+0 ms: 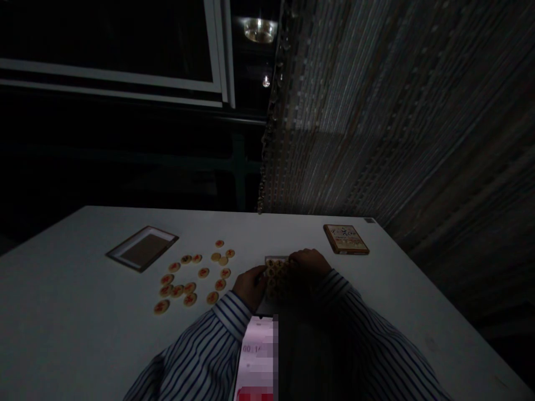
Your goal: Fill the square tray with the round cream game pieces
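A shallow, light-rimmed tray (271,258) lies on the table between my hands, with rows of round Chinese chess pieces (273,273) in it. My left hand (251,287) is closed at the tray's left side. With fingers bent together, my right hand (310,262) reaches over the tray's far right corner; whatever its fingertips pinch is hidden. To the left, several loose Chinese chess pieces (190,288) with red characters are scattered, and a few are plain or lie face down. Shadow darkens the near right part of the tray.
A shallow open box part (144,249) rests at the far left of the white table (104,323). At the far right lies a printed box (346,239). A lit phone (256,356) is by my left wrist. A bead-string curtain (334,111) hangs behind the table. The room is dim.
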Demonstrator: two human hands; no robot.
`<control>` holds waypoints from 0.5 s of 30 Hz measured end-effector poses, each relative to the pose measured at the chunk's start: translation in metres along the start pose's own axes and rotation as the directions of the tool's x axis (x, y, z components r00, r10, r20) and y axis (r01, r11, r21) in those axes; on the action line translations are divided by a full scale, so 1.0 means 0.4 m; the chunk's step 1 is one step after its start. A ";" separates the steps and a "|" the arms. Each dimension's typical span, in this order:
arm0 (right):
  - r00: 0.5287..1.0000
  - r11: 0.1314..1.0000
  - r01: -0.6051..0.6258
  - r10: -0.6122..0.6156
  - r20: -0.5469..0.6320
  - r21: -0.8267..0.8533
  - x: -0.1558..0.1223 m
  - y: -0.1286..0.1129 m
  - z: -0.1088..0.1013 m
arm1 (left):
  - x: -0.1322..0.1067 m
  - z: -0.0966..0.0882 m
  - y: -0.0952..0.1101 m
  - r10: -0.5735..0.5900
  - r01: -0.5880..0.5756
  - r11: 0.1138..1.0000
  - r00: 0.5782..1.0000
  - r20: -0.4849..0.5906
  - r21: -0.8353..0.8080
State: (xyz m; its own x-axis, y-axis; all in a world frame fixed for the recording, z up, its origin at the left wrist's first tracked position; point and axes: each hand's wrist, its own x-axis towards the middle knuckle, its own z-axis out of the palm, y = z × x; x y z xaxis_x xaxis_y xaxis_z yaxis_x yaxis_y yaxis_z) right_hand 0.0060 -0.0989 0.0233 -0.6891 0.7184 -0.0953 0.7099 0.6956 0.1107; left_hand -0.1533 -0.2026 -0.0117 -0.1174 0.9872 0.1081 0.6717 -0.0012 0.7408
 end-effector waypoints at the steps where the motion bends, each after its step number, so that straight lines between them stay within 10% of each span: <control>1: 1.000 1.000 -0.002 0.002 0.001 -0.003 -0.001 -0.001 -0.001 | 0.000 -0.001 0.001 -0.004 0.004 1.000 1.000 -0.001 -0.001; 15: 1.000 0.999 -0.008 0.008 -0.001 -0.041 0.001 -0.014 -0.001 | -0.001 0.000 -0.003 0.000 0.000 1.000 1.000 -0.003 -0.013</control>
State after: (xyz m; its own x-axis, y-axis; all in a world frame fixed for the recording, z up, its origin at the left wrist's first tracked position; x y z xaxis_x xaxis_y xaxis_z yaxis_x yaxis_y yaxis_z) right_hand 0.0017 -0.1027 0.0231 -0.6837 0.7238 -0.0937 0.7086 0.6890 0.1521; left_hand -0.1541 -0.2030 -0.0124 -0.1194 0.9867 0.1104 0.6623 -0.0037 0.7492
